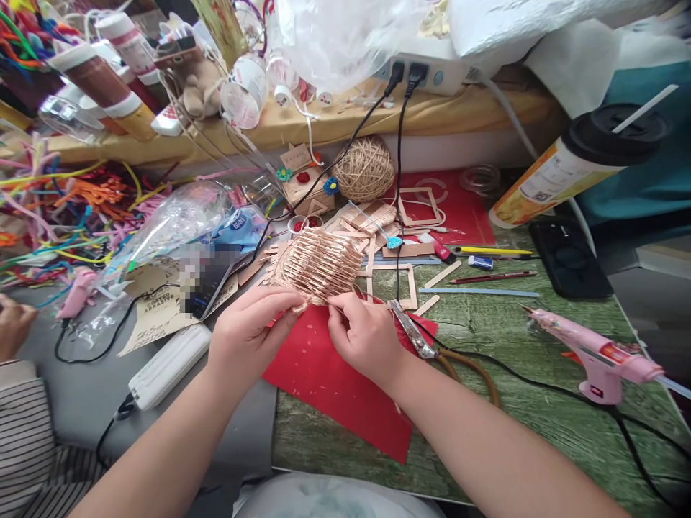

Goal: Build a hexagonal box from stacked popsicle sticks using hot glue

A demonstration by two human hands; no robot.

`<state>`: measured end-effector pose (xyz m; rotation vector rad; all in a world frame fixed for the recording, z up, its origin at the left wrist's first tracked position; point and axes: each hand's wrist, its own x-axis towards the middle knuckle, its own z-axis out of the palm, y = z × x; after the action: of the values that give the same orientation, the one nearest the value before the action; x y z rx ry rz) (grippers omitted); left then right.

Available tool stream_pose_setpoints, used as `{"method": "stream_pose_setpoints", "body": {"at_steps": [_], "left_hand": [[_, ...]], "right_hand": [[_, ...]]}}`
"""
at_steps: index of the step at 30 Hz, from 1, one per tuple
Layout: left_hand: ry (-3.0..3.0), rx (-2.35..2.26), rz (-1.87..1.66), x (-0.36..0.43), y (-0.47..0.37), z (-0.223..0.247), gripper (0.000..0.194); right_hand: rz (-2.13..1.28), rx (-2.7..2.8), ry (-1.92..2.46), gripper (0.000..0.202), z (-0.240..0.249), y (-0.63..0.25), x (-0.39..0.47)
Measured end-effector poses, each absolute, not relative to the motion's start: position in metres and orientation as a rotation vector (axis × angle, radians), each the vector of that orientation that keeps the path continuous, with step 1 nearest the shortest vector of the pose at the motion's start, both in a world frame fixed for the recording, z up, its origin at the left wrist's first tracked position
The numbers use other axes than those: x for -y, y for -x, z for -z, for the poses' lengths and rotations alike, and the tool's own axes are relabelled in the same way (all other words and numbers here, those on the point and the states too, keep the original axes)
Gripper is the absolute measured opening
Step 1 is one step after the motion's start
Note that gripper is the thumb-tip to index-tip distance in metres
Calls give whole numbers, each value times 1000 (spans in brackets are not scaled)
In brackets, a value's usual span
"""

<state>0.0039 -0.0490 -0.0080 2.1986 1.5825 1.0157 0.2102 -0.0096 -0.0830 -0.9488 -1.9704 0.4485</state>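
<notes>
A tan woven piece (321,265), ribbed with rows of cord or thin sticks, is held above a red sheet (345,381). My left hand (251,331) pinches its near left edge, where a bit of twine shows at the fingertips. My right hand (367,334) has its fingers closed at the near right edge of the same piece. The exact grip under the fingers is partly hidden. Scissors (413,329) with brown handles lie just right of my right hand.
A pink glue gun (604,352) with a black cable lies at the right, near a phone (572,257) and a tall cup (572,169). Behind are a twine ball (366,168) and wooden sticks. A power strip (170,365) and another person's hand (14,324) are at the left.
</notes>
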Motion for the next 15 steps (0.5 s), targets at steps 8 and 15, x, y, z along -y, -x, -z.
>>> {"method": "stream_pose_setpoints", "body": {"at_steps": [8, 15], "left_hand": [[-1949, -1678, -1064, 61, -9, 11, 16], [-1665, -1711, -1195, 65, -5, 15, 15]], "right_hand": [[-422, 1972, 962, 8, 81, -209, 10], [-425, 1978, 957, 9, 82, -210, 11]]}}
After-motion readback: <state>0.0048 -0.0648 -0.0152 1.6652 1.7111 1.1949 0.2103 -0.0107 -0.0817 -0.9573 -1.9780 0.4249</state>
